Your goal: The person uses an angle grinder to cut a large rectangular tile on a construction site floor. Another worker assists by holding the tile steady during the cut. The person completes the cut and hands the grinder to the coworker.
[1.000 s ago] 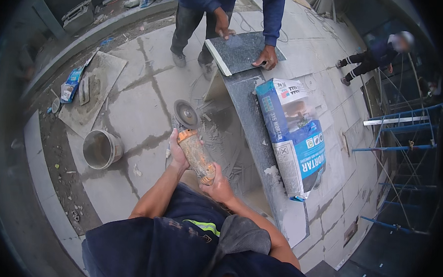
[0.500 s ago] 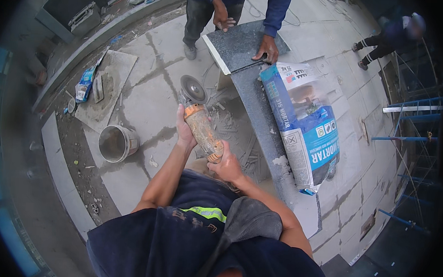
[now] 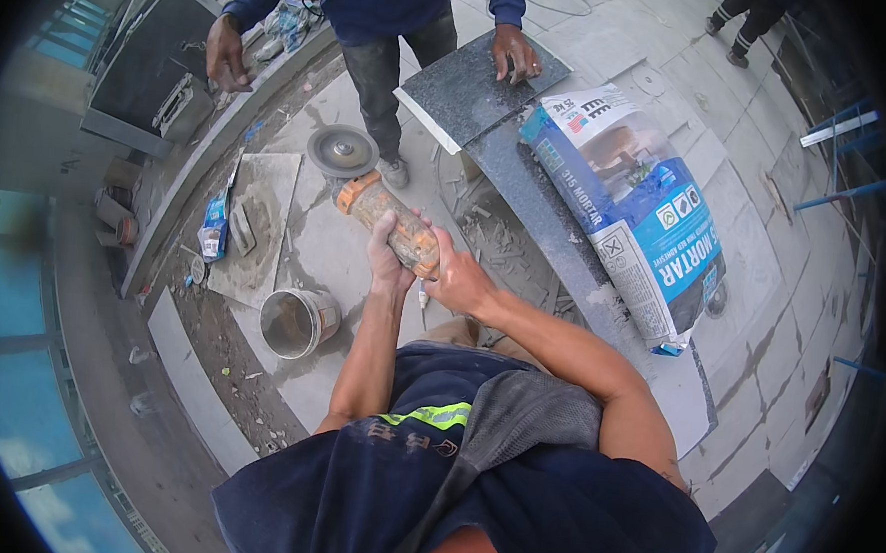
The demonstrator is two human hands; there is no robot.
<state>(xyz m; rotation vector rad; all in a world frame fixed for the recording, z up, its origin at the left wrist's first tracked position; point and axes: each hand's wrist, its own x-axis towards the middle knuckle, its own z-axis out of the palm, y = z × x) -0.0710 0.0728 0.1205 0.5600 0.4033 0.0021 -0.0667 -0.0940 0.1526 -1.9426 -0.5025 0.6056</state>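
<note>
An angle grinder (image 3: 391, 219), dusty with orange parts, is held in front of me by both hands. My left hand (image 3: 388, 254) wraps round the middle of its body, and my right hand (image 3: 459, 277) closes on the rear end. Its round cutting disc (image 3: 342, 152) points away from me, to the far left. Beyond it lies a dark stone slab (image 3: 473, 93) with a pale edge, on a long dark stone strip (image 3: 556, 222). A co-worker's hand (image 3: 516, 55) presses on the slab; the co-worker's other hand (image 3: 227, 57) hangs free at the left.
A blue and white mortar bag (image 3: 632, 211) lies on the strip at the right. At left stand a white bucket (image 3: 300, 323) and a mortar-smeared board (image 3: 265, 222) with a small blue bag (image 3: 214, 226). Stone offcuts (image 3: 510, 245) litter the ground. Another person's legs (image 3: 745, 22) show far right.
The grinder has swung left, away from the slab, with its disc tilted more toward view. The co-worker has lifted one hand off the slab and moved it left. My view has shifted too.
</note>
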